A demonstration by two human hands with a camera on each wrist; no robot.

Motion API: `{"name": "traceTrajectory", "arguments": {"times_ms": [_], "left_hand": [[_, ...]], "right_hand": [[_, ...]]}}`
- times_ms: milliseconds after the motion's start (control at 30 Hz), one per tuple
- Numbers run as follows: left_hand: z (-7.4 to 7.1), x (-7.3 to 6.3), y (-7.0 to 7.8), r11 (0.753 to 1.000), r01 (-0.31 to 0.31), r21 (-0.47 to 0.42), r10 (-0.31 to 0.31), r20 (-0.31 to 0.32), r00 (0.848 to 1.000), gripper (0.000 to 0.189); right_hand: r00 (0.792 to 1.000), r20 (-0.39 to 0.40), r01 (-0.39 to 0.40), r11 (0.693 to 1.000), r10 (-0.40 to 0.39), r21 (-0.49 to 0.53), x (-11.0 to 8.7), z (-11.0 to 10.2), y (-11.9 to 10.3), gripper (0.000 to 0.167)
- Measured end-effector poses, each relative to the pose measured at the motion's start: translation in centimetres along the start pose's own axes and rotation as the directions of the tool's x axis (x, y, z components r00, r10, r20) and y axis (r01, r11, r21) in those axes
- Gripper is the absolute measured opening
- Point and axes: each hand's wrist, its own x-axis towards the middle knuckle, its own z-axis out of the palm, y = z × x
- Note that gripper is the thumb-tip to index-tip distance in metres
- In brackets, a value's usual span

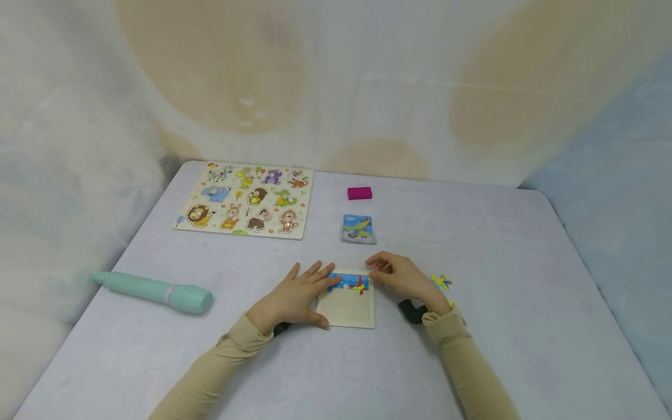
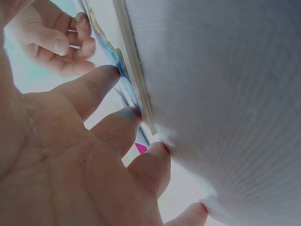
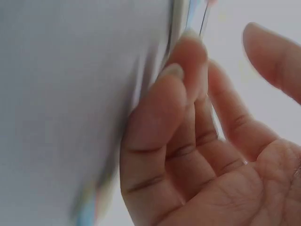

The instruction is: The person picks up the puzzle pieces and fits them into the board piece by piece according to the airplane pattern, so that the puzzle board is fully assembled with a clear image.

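A small wooden puzzle board (image 1: 346, 310) lies on the table between the hands, its lower part bare wood. Blue pieces (image 1: 343, 280) with a red and yellow bit fill its upper strip. My left hand (image 1: 294, 298) is spread flat over the board's left side; in the left wrist view its fingertips (image 2: 109, 71) touch the blue pieces and the board's edge (image 2: 136, 80). At the board's upper right corner is my right hand (image 1: 403, 277), fingers loosely bent and thumb apart, with nothing seen between them. Its fingertips (image 3: 190, 42) are right at the board's edge.
Loose yellow puzzle pieces (image 1: 441, 282) lie beside the right wrist. Behind the board are an airplane picture puzzle (image 1: 358, 228) and a magenta block (image 1: 359, 193). An animal puzzle board (image 1: 244, 201) lies at the back left, a mint-green microphone-shaped toy (image 1: 152, 290) at the left.
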Motion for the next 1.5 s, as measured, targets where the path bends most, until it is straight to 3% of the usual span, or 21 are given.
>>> {"name": "traceTrajectory", "arguments": {"times_ms": [267,500,733,933,1267,1367,1500], "left_hand": [[0.1,0.0,0.0,1.000,-0.003,0.004,0.003,0.010,1.000,0.096],[0.2,-0.1,-0.2,1.000,0.001,0.015,-0.001,0.005,1.000,0.096],[0.2,-0.1,-0.3,1.000,-0.001,0.012,0.001,0.001,1.000,0.096],[0.2,0.0,-0.3,1.000,-0.003,0.014,0.003,-0.001,1.000,0.096],[0.2,0.1,-0.3,1.000,-0.001,0.009,0.000,0.005,1.000,0.096],[0.2,0.1,-0.3,1.000,-0.005,0.010,0.005,0.003,1.000,0.095],[0.2,0.1,-0.2,1.000,-0.006,0.010,0.006,0.002,1.000,0.096]], "right_hand": [[0.990,-0.117,-0.086,0.996,0.082,-0.023,-2.9,-3.9,3.8,0.033],[0.996,-0.075,-0.045,0.999,0.044,-0.018,-3.6,-4.2,4.6,0.044],[0.997,-0.082,-0.019,0.993,0.009,-0.117,-3.2,-3.8,4.4,0.031],[0.993,-0.114,-0.034,0.996,0.025,-0.079,-2.6,-3.3,3.8,0.010],[0.998,0.017,0.055,0.991,-0.057,0.121,-0.6,0.1,0.4,0.017],[0.996,0.057,0.065,0.992,-0.071,0.104,-0.4,1.3,-0.4,0.015],[0.996,0.041,0.079,0.996,-0.080,0.028,-0.4,2.2,-0.7,0.014]]}}
